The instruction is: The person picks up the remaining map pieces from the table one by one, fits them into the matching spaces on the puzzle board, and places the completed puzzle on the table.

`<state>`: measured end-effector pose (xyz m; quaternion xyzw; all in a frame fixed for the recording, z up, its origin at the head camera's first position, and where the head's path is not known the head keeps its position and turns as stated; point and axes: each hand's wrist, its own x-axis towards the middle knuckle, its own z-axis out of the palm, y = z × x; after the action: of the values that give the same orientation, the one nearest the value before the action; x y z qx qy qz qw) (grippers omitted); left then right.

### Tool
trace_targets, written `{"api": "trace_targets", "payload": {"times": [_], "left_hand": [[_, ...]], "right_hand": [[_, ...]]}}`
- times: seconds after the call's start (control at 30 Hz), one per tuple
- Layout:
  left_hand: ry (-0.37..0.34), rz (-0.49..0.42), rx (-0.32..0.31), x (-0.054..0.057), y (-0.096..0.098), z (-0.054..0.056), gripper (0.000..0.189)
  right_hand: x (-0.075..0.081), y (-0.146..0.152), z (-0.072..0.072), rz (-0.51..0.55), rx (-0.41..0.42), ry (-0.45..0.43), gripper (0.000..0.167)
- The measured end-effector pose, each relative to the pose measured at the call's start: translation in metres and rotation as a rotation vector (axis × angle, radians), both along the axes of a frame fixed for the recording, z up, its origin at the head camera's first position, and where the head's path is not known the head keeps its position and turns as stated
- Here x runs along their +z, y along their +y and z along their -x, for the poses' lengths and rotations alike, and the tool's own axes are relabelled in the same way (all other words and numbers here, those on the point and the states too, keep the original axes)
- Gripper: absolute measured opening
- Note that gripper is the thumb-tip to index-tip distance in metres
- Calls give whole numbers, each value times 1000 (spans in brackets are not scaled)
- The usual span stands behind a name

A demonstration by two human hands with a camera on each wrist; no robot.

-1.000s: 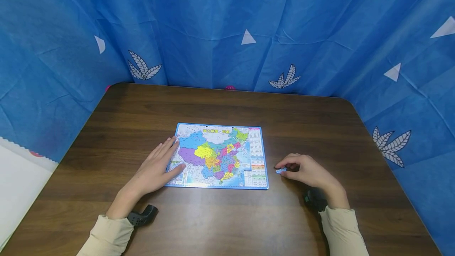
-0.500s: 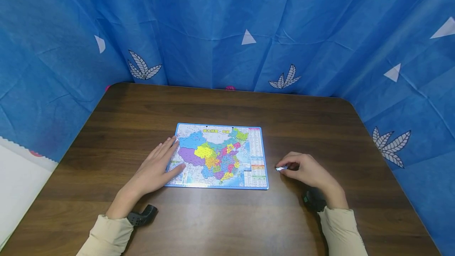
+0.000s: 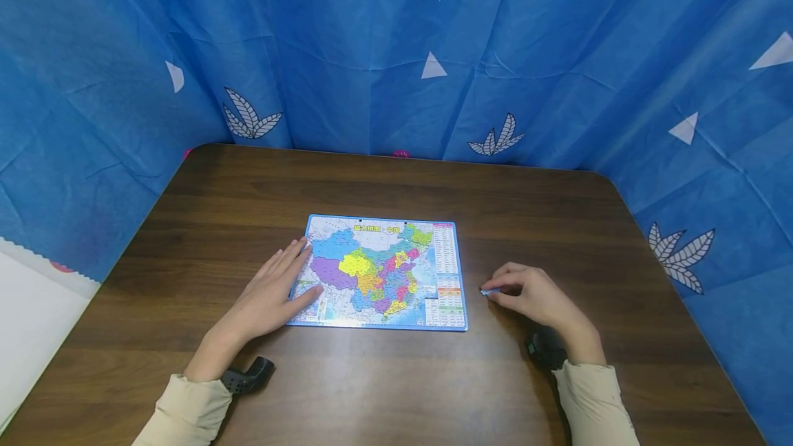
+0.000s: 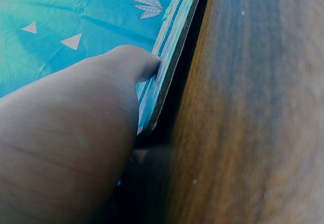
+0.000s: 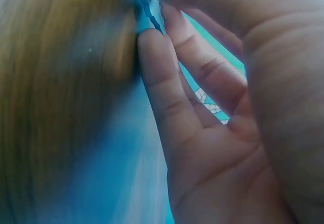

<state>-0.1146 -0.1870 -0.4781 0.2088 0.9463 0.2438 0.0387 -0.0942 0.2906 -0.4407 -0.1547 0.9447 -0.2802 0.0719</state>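
Observation:
A map puzzle board [image 3: 347, 308] with coloured regions and a blue border lies flat on the table. My left hand [image 3: 266, 294] rests on the board's left edge, fingers straight and thumb apart; in the left wrist view the thumb [image 4: 144, 64] touches the board's top beside its edge. To the right of the board, my right hand [image 3: 533, 291] pinches a small blue puzzle piece [image 3: 489, 292] between thumb and fingers, just over the table. The right wrist view shows this piece [image 5: 152, 9] edge-on at the fingertips, partly hidden by them.
The dark wooden table [image 3: 384, 384] extends around the board on every side. Blue curtains [image 3: 372, 54] with white leaf and triangle prints hang behind and beside it. Black wrist devices [image 3: 248, 375] sit on both wrists. Something white [image 3: 37, 322] stands past the table's left edge.
My right hand has tilted the puzzle piece, from its blue face showing, through a white glint, to a thin sliver now. The left hand and the board have stayed put.

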Motion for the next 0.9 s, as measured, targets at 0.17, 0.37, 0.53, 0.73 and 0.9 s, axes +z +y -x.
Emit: {"api": "trace_targets", "payload": {"times": [0.17, 0.37, 0.53, 0.73, 0.9], "left_hand": [[5, 0, -2, 0, 0, 0, 85], [7, 0, -1, 0, 0, 0, 85], [4, 2, 1, -1, 0, 0, 85], [11, -2, -4, -1, -1, 0, 85], [16, -6, -5, -1, -1, 0, 85]], "right_hand": [[-1, 1, 0, -6, -1, 11, 19], [-1, 0, -1, -6, -7, 7, 19], [-3, 0, 0, -11, -19, 23, 18], [-4, 0, 0, -37, -39, 90, 18], [-4, 0, 0, -45, -56, 104, 19]]}}
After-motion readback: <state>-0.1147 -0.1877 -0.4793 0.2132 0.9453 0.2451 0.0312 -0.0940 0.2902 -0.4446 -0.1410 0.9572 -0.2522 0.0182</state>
